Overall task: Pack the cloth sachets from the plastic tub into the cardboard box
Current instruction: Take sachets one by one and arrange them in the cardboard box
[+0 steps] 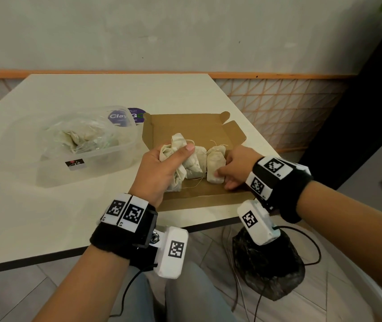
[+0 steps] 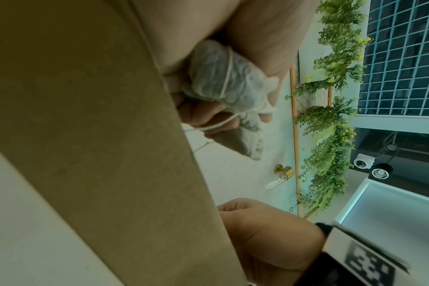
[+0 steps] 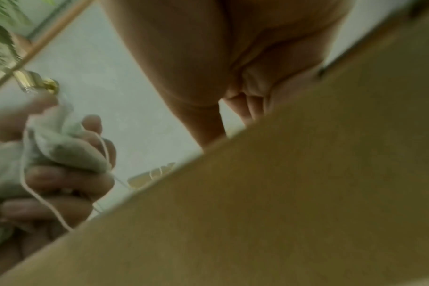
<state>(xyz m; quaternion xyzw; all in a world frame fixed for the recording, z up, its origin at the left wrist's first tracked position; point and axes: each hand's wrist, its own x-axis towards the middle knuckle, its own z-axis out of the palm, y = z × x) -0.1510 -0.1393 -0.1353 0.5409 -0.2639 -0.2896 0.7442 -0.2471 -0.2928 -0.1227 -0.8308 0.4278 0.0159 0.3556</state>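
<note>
Clearly, left hand (image 1: 162, 168) clutches a bunch of sachets (image 1: 177, 142) over the box (image 1: 185, 125); right hand (image 1: 236, 163) pinches a laid sachet (image 1: 214, 162) beside it. Trailing strings (image 2: 226, 77) could snag on lifting, dragging packed ones out; tub (image 1: 106, 163) sits left of the grip.

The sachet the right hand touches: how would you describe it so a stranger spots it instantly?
On the white table, an open cardboard box lies right of the plastic tub. In the box's row of cloth sachets, this sachet is the rightmost, touched by the right hand. Unlike those bunched in the left hand, it lies flat and rectangular.
</note>
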